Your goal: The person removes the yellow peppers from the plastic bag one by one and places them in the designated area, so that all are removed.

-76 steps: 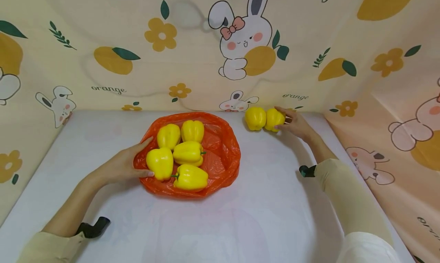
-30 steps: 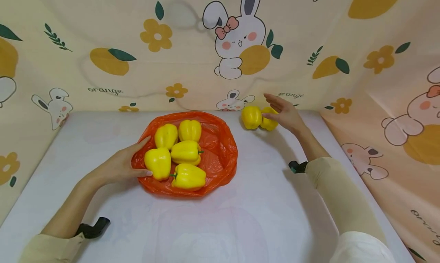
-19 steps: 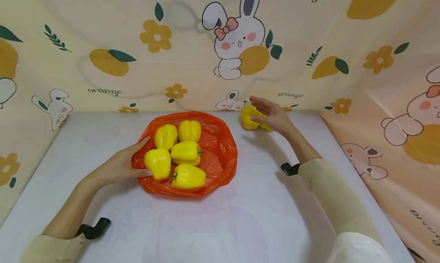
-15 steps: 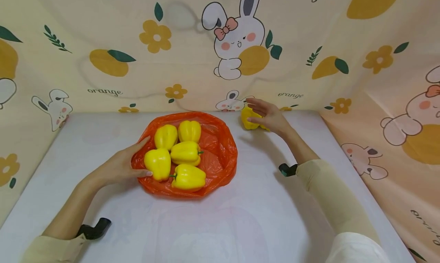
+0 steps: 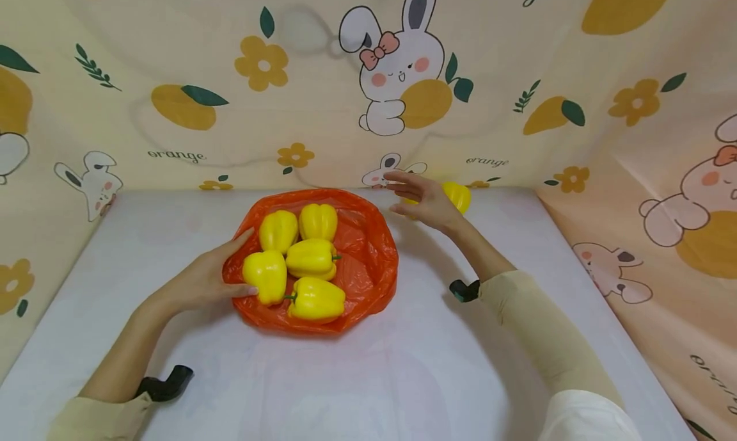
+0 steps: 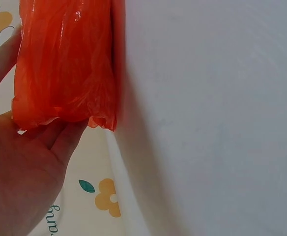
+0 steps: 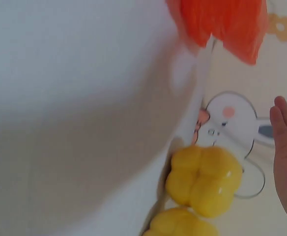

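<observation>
A red plastic bag, its rim rolled wide, stands on the table with several yellow bell peppers inside. My left hand holds its left rim; in the left wrist view the fingers pass behind the bag's red side. My right hand is in the air right of the bag, fingers apart and nothing in them. Behind it, by the back wall, sit two more bell peppers: one shows at its right, the other is mostly hidden. Both peppers appear low in the right wrist view.
The white table ends at a patterned cloth backdrop with rabbits and oranges. Another cloth side rises on the right. A dark wrist mount sticks out by the left forearm, and a second mount by the right.
My right hand has let go of the right-hand back pepper and moved left, past the other pepper toward the bag. The left hand stays at the bag's rim.
</observation>
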Tool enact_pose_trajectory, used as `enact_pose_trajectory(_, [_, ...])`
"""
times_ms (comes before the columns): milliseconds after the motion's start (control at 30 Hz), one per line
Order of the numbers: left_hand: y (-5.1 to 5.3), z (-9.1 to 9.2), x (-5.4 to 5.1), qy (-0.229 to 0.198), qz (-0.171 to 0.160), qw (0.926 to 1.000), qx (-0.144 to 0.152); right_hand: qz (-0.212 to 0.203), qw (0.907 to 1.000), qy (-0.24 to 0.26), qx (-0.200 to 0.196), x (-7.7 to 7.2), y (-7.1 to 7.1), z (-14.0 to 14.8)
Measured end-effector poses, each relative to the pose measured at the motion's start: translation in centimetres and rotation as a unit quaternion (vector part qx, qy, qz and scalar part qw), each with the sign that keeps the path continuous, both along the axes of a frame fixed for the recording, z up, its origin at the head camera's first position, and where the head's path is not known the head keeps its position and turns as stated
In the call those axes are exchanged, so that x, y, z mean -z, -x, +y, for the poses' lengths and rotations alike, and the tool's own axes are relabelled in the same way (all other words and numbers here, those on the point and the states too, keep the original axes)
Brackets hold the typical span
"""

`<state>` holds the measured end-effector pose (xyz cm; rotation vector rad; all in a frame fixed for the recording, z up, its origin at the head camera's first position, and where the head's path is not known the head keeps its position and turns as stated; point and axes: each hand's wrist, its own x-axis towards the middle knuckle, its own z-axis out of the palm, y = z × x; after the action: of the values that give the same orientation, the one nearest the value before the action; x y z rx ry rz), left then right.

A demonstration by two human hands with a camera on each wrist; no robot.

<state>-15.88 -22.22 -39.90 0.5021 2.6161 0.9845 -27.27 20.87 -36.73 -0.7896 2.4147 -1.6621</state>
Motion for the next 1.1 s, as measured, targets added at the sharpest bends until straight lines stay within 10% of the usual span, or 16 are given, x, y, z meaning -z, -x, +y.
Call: enact_pose_trajectory(1100, [-0.1, 0.0, 0.2, -0.011, -0.005, 0.9997, -0.019, -0.070, 0.9871, -0.108, -0.095, 2.7, -0.4, -8.1])
